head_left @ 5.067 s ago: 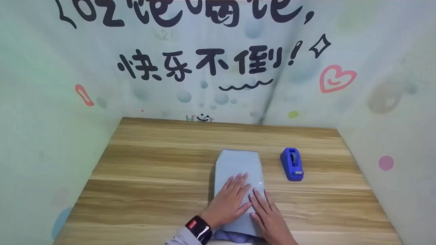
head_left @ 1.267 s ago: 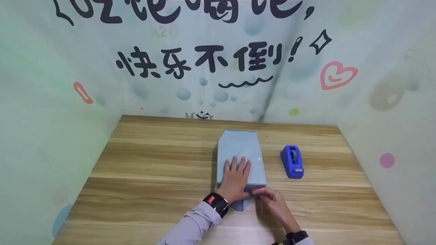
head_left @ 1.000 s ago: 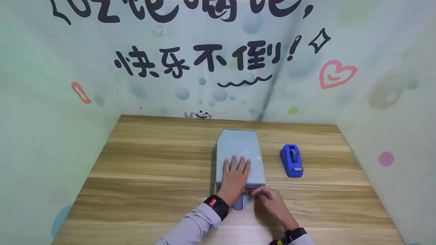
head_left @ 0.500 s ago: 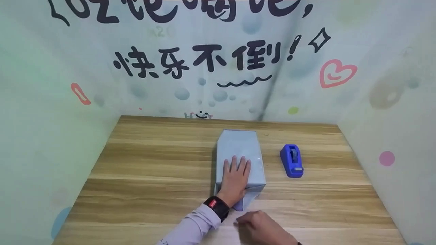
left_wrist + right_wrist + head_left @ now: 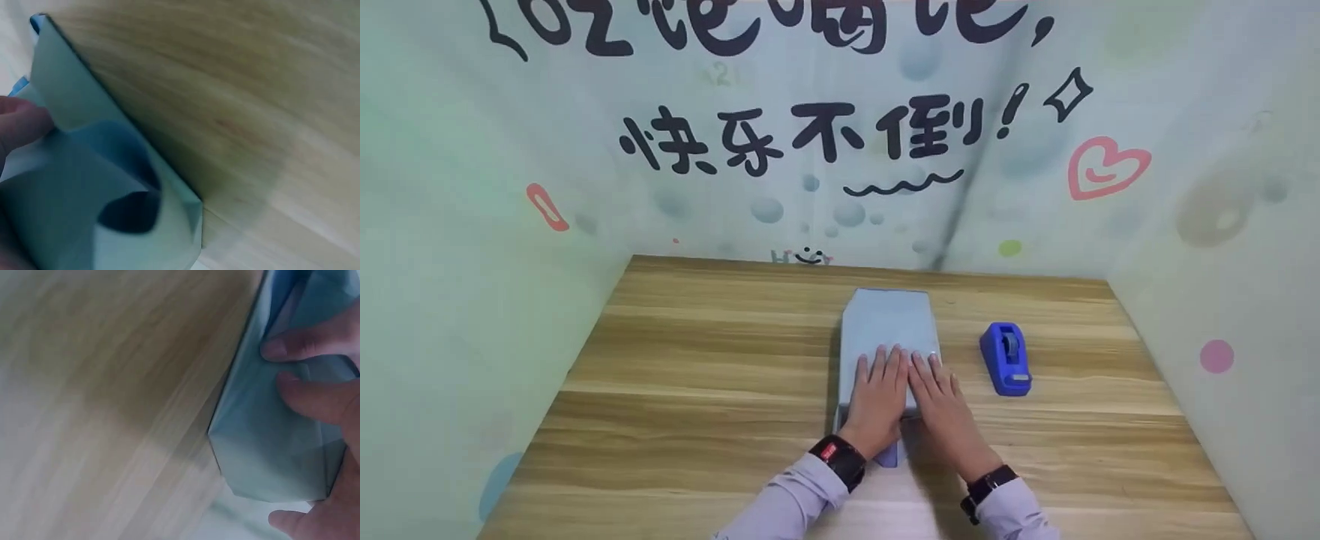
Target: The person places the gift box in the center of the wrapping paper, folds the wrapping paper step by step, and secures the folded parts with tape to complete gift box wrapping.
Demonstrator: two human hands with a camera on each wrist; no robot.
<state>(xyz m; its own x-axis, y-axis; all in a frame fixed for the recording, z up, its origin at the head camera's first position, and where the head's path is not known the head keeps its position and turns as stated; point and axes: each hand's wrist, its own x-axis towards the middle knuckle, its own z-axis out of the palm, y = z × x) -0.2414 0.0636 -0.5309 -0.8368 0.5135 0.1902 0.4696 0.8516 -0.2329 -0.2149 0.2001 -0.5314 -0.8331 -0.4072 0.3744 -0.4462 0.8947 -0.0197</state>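
A long parcel (image 5: pixel 887 319) in light blue wrapping paper lies on the table, its near end toward the person. My left hand (image 5: pixel 876 405) rests on top near that end, fingers straight and pointing away. Beside it, my right hand (image 5: pixel 949 416) lies over the top's right side, fingers also straight. Two thumbs press the folded end paper (image 5: pixel 264 433) in the right wrist view. The left wrist view shows a curled, loose paper flap (image 5: pixel 126 247) with a dark opening. A pointed flap (image 5: pixel 888 454) sticks out below the left hand. The palms hide part of the near end.
A blue tape dispenser (image 5: pixel 1006 360) stands to the right of the parcel. The wood-grain table (image 5: pixel 697 360) is bounded by a printed back curtain (image 5: pixel 720 225) and pale side walls. Dark bands circle both wrists.
The parcel has slid away from the person since the oldest frame. My right hand worked at the near end, drew back toward the person, then came forward onto the top. My left hand stayed on top.
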